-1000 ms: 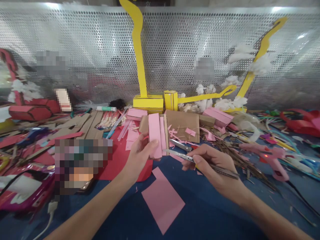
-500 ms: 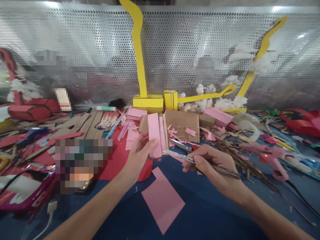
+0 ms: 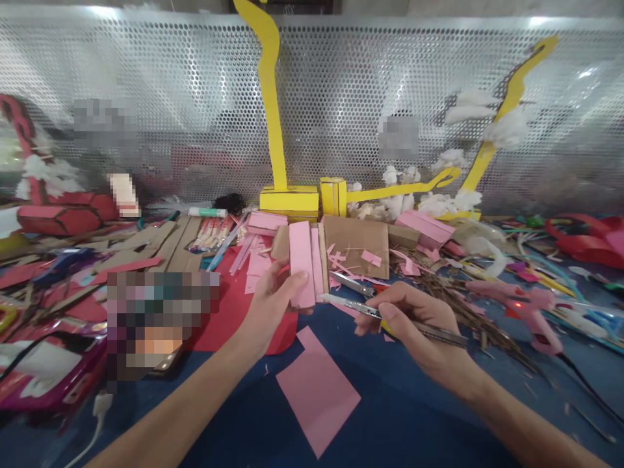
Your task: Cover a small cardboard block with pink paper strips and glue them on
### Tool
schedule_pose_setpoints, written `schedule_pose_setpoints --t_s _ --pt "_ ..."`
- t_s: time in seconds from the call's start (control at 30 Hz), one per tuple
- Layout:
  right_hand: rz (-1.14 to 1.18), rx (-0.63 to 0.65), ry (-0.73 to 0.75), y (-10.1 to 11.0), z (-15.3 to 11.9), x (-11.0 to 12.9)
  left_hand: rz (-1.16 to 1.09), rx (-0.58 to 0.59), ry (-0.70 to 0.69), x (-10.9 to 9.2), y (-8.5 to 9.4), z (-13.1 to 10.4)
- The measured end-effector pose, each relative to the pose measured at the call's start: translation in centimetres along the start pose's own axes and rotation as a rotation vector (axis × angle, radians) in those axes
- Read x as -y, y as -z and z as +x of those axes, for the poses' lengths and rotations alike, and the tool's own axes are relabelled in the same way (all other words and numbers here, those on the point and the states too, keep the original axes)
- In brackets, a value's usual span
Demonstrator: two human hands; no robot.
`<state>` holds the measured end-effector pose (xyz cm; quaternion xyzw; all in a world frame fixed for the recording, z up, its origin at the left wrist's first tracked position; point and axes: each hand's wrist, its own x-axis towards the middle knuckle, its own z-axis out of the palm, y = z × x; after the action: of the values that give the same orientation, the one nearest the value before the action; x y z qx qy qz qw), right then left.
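My left hand (image 3: 285, 289) is closed round a small cardboard box (image 3: 301, 257) faced with pink paper, the thumb pressing on its front strip. Brown cardboard shows along the box's right edge. In my right hand (image 3: 414, 325) is a utility knife (image 3: 355, 307), its blade out and pointing left. The tip lies by the lower right corner of the box; whether it touches cannot be made out. Below both hands a pink paper sheet (image 3: 319, 393) lies on the blue table. Behind the knife are scissors (image 3: 351, 283), partly hidden.
A pink glue gun (image 3: 524, 305) with a lit red light rests at the right. Red paper (image 3: 214, 331) lies under my left arm. Yellow paper models (image 3: 288, 200) stand along the perforated metal panel (image 3: 336, 97). Cardboard strips (image 3: 160, 247) and pink scraps are strewn about.
Almost nothing differs. The knife's blade tip has shifted very slightly beside the box, and the view has moved a touch.
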<state>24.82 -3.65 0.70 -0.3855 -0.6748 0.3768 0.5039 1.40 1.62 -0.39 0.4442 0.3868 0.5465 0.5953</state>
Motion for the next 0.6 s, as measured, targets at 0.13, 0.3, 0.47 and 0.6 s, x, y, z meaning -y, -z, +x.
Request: schedule_pose_setpoints --t_s 0.13,0.3,0.47,0.6 --pt "-0.031 0.015 -0.023 -0.04 -0.03 0.07 0.02 0.002 -0.006 0.0 -0.03 0.01" --pt "0.003 -0.019 -0.033 -0.02 0.09 -0.11 0.048 0.035 0.009 0.02 -0.04 0.09" --pt "0.049 -0.03 -0.025 -0.01 0.14 -0.08 0.046 0.036 0.004 0.07 -0.03 0.11" --pt "0.047 -0.042 -0.004 -0.07 0.24 0.26 0.019 0.019 0.009 0.07 -0.19 0.0"
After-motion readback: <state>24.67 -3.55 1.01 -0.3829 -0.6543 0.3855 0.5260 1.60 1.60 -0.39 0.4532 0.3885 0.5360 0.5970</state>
